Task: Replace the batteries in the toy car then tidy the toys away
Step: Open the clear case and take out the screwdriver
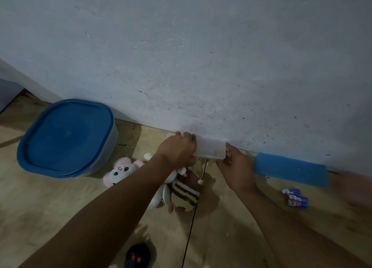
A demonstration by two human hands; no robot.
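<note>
Both hands hold a translucent plastic box (pixel 211 150) against the wall's foot: left hand (pixel 177 150) curls over one end, right hand (pixel 233 167) pinches the other. Plush toys (pixel 181 189) lie just below the box; batteries (pixel 295 197) sit well right of it.

A rough, pale grey-white plaster wall (pixel 201 56) fills most of the view and carries small dark specks and scratches. It meets a light beige floor with a wood-like pattern (pixel 50 211) along a slanted line. A thin dark seam (pixel 189 233) crosses the floor. The light is dim and bluish.
</note>
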